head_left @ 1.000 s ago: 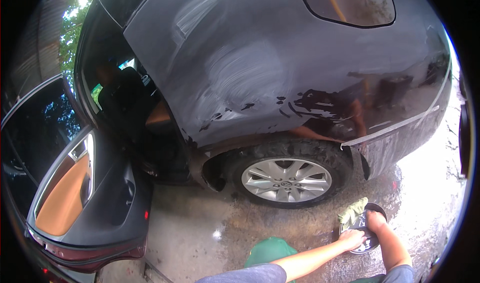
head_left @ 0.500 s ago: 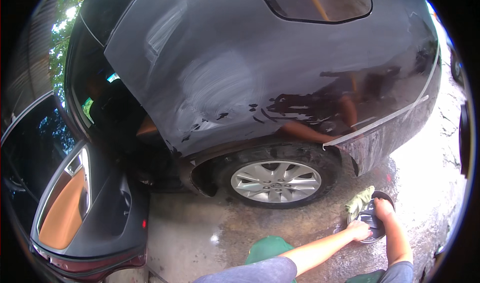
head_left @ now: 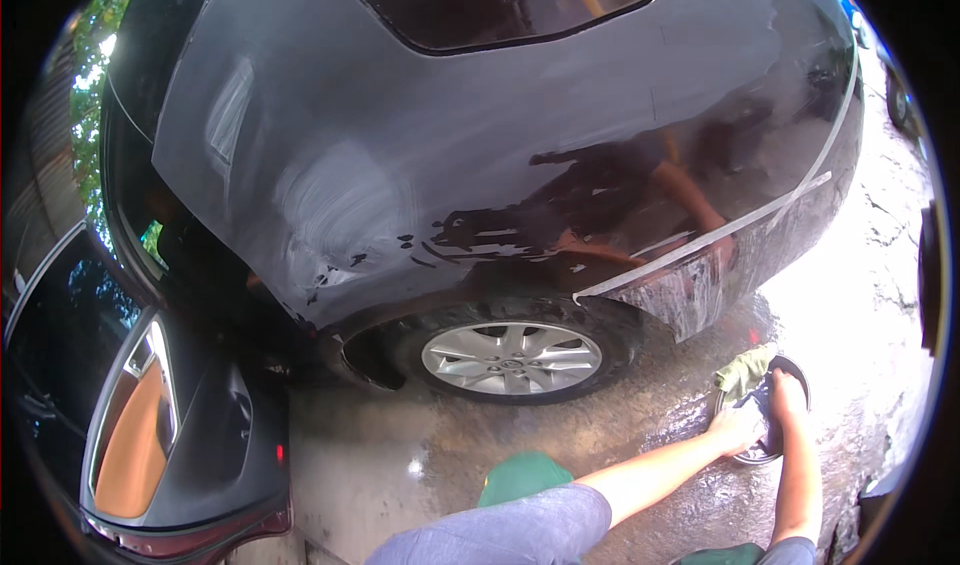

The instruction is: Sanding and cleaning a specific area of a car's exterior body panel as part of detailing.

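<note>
A black bucket [head_left: 770, 452] is sitting below the left hand [head_left: 737, 430] and right hand [head_left: 789, 390], letting both reach in; neither is showing clearly enough to tell its grip. Beyond the left hand, a green cloth [head_left: 745, 370] is hanging on the bucket, seemingly for easy reach

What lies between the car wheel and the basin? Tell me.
The head view shows wet ground between the wheel and the basin, plus a green cloth on the basin's wheel-side rim.
</note>
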`<state>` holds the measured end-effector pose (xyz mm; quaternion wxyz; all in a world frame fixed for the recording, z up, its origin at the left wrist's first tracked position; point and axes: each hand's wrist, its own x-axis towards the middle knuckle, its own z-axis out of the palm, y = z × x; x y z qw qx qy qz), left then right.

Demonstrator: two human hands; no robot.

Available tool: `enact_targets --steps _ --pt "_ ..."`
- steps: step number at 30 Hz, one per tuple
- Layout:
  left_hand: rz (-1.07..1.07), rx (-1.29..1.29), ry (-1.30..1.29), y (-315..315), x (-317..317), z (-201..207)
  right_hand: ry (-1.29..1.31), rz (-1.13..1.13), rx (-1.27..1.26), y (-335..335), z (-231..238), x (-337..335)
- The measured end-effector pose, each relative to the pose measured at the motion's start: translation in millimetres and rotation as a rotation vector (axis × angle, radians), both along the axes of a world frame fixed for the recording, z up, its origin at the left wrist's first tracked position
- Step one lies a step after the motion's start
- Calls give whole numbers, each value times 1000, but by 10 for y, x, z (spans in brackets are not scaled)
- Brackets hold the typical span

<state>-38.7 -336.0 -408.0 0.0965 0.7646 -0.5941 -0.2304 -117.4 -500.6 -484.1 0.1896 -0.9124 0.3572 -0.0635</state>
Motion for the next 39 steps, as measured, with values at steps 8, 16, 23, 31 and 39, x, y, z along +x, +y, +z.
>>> enact_targets --steps 8,16,23,31,39 --pt "179 -78 7 -172 -157 -61 132 141 -39 -97 237 -239" --pt "225 -25 9 -212 -177 10 391 588 -177 -101 566 -577" --pt "239 -6 -34 -230 -172 43 341 550 -71 -96 564 -535" --pt "205 -70 -2 -254 -193 -15 581 497 -171 -81 182 -552" --pt "212 42 78 -245 -154 135 525 251 21 272 324 -554"
